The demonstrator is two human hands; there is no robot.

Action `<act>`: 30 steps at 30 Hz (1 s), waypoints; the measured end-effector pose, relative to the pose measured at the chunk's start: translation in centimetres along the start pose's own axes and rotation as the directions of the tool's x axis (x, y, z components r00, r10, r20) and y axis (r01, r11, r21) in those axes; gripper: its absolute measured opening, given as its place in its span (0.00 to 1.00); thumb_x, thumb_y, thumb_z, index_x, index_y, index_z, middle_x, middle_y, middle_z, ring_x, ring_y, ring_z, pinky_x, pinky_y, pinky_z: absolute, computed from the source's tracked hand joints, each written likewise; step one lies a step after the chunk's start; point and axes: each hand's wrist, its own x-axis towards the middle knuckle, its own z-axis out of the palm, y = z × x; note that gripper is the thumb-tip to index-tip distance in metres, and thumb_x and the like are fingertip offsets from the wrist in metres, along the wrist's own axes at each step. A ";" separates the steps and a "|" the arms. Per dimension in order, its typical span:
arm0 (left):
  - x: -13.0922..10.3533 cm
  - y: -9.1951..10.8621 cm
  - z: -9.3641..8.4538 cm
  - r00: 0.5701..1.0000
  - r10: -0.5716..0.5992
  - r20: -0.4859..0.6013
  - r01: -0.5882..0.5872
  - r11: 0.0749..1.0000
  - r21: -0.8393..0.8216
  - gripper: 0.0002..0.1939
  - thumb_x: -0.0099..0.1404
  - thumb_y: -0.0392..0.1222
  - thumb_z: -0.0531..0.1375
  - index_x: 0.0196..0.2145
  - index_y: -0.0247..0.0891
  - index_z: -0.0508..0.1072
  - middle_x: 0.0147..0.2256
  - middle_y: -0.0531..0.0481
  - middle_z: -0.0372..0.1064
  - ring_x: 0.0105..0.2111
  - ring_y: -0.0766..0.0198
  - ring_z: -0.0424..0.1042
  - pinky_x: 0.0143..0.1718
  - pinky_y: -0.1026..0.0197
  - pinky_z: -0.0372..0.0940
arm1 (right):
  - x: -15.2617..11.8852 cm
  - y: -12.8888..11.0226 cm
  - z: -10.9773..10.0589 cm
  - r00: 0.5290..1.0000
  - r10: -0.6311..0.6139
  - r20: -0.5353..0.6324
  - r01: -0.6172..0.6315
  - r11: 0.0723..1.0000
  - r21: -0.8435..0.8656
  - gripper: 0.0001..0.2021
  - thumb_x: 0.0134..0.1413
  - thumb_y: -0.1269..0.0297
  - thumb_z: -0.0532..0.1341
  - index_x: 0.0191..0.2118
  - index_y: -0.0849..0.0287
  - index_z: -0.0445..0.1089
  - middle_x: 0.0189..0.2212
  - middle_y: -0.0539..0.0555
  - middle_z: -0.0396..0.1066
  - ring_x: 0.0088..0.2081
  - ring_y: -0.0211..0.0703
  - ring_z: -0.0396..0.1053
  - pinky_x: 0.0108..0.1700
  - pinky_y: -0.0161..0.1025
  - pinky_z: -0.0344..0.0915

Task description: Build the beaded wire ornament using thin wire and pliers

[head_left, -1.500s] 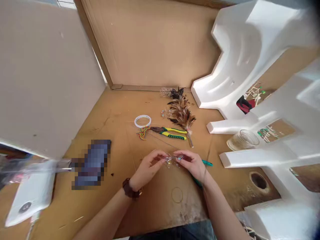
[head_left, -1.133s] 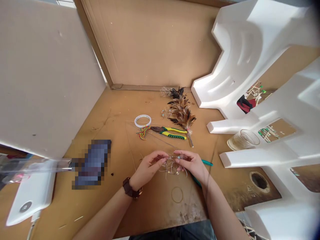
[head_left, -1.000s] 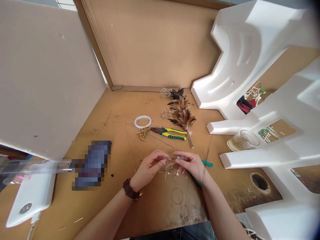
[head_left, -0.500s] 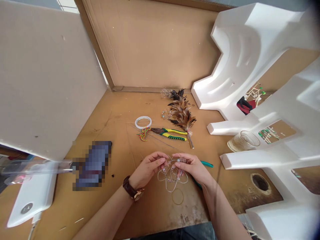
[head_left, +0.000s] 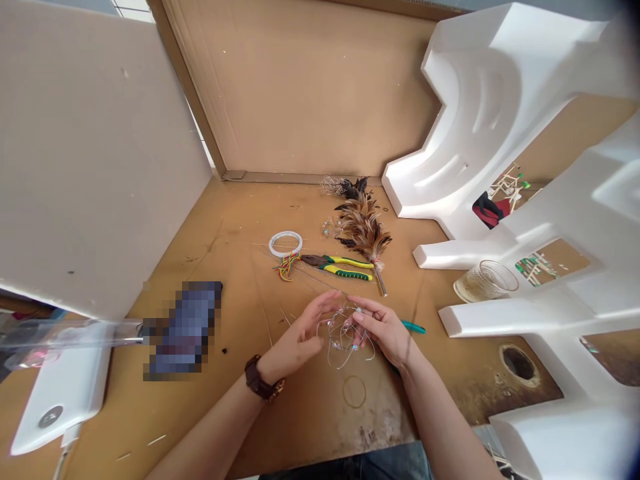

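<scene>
Between my hands is a looped wire piece with small clear and bluish beads (head_left: 344,337). My right hand (head_left: 383,328) pinches its upper right part between thumb and fingers. My left hand (head_left: 305,333) is at its left side, thumb apart from the raised fingers, fingertips near the wire's top. Below the wire piece a thin yellowish ring (head_left: 355,392) lies on the table. Teal-handled pliers (head_left: 414,327) lie partly hidden under my right hand and forearm. Beyond my hands are yellow-green pliers (head_left: 340,267).
Behind the pliers lie a white tape roll (head_left: 285,244), colored threads (head_left: 287,266) and a feather bundle (head_left: 365,227). A glass cup (head_left: 485,281) stands among white foam pieces (head_left: 480,133) at right. A blurred dark object (head_left: 185,327) and white power bank (head_left: 63,400) are at left.
My left thumb and fingers have come apart, and the left fingers have risen. The beaded wire piece has turned and its loops have shifted, still in my right hand.
</scene>
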 end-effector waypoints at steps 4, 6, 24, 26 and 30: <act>-0.3 0.5 0.1 0.994 -0.056 0.092 0.037 0.981 0.189 0.40 0.57 0.37 0.60 0.61 0.48 0.42 0.63 0.47 0.37 0.61 0.54 0.41 0.60 0.48 0.42 | -0.1 -0.2 -0.1 1.000 0.027 -0.011 -0.027 0.999 0.024 0.20 0.46 0.57 0.63 0.46 0.60 0.67 0.28 0.52 0.72 0.19 0.34 0.67 0.18 0.30 0.61; -0.3 0.5 0.3 0.995 -0.068 0.070 0.050 0.969 0.241 0.46 0.54 0.39 0.63 0.61 0.48 0.39 0.63 0.46 0.36 0.61 0.53 0.41 0.60 0.47 0.42 | -0.3 -0.4 0.0 0.998 0.057 0.023 -0.058 0.998 0.037 0.20 0.46 0.57 0.63 0.45 0.60 0.68 0.28 0.52 0.72 0.18 0.32 0.66 0.17 0.29 0.60; 0.0 -0.5 1.6 0.988 -0.071 -0.136 0.092 0.983 0.160 0.30 0.55 0.36 0.61 0.53 0.39 0.53 0.50 0.40 0.61 0.50 0.54 0.63 0.46 0.53 0.64 | -0.4 0.0 0.2 0.991 -0.112 0.076 0.118 0.991 -0.071 0.18 0.48 0.66 0.58 0.47 0.55 0.66 0.40 0.55 0.71 0.39 0.42 0.68 0.34 0.37 0.66; 0.0 -0.5 1.7 0.990 -0.066 -0.124 0.080 0.991 0.111 0.29 0.55 0.37 0.61 0.52 0.39 0.53 0.50 0.40 0.61 0.50 0.55 0.63 0.49 0.53 0.62 | -0.7 0.0 0.5 0.983 -0.154 0.101 0.170 0.970 -0.173 0.22 0.47 0.68 0.57 0.51 0.53 0.63 0.45 0.55 0.68 0.43 0.44 0.67 0.38 0.38 0.66; 0.2 -0.7 1.6 0.992 -0.027 -0.125 0.038 0.995 0.089 0.29 0.54 0.38 0.62 0.51 0.38 0.55 0.51 0.39 0.62 0.50 0.55 0.63 0.51 0.52 0.59 | -1.3 -0.1 1.1 0.948 -0.253 0.193 0.311 0.866 -0.393 0.32 0.46 0.71 0.58 0.58 0.50 0.52 0.57 0.56 0.54 0.53 0.48 0.59 0.49 0.45 0.61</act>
